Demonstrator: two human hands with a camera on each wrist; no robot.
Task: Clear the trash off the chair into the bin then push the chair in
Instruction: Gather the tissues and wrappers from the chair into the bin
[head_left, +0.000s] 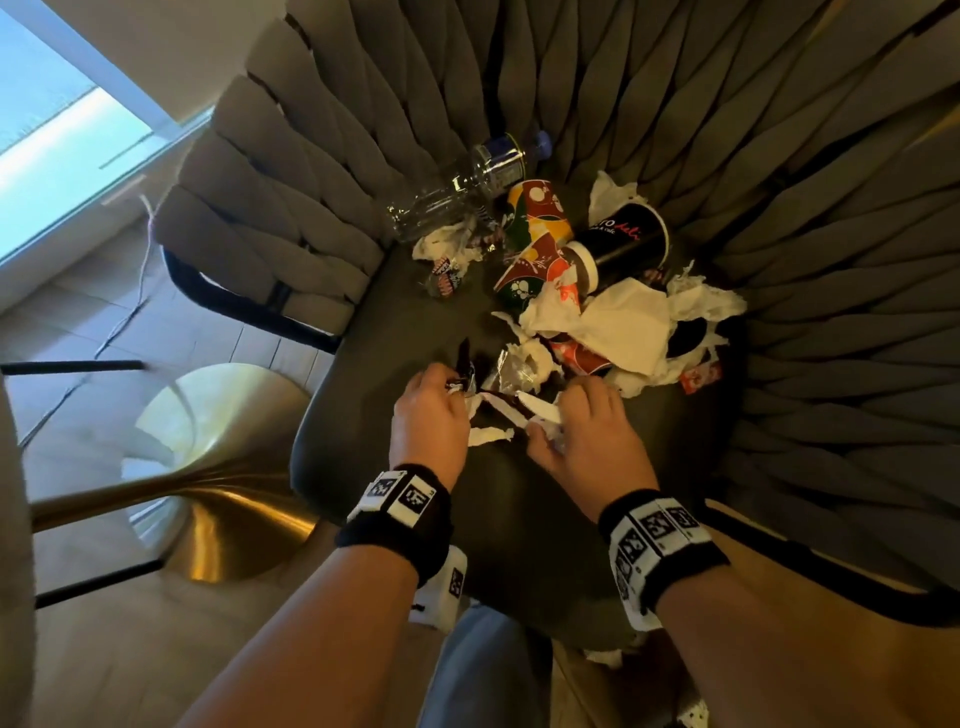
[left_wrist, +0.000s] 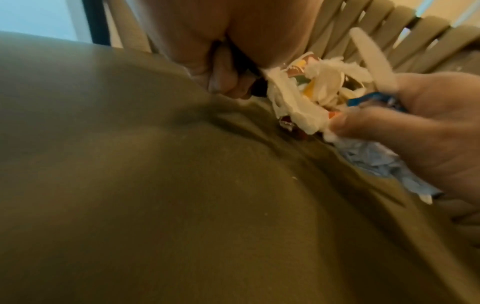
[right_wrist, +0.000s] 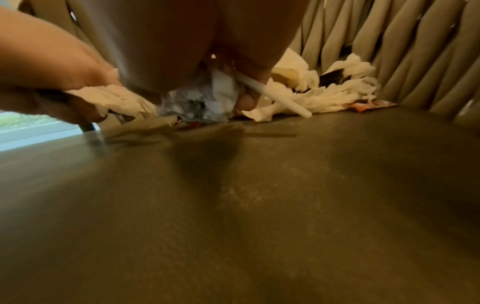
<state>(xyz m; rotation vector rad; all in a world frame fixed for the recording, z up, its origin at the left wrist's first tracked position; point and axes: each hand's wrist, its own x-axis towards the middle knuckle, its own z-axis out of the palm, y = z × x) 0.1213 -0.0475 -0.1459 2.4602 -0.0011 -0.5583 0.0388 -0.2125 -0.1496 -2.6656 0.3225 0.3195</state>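
Trash (head_left: 597, 312) strewn across the dark seat of the chair (head_left: 395, 322), spreading from just beyond both hands toward the woven backrest. Clear plastic bottle (head_left: 467, 184) lying on its side far ahead of the left hand (head_left: 428, 415), long axis running diagonally, blue cap end toward the backrest. Black cup (head_left: 621, 236) also on its side ahead of the right hand (head_left: 597, 441), mouth turned toward the hands, base toward the backrest. Patterned red, green and yellow paper cups (head_left: 535, 244) toppled between bottle and black cup. Crumpled white napkins (head_left: 623, 325) heaped just past the right knuckles, with torn wrappers mixed in. White plastic utensil (head_left: 540, 408) lying crosswise between the two hands, handle toward the right.

Both hands palm down, low over the seat, close together, wrists in black bands. Left fingers curled round a dark wrapper and a shred of white tissue (left_wrist: 293, 107). Right fingers and thumb clamped on a wad of crinkled foil and paper (right_wrist: 207, 102), the white utensil (right_wrist: 275, 96) sticking out beside the thumb.
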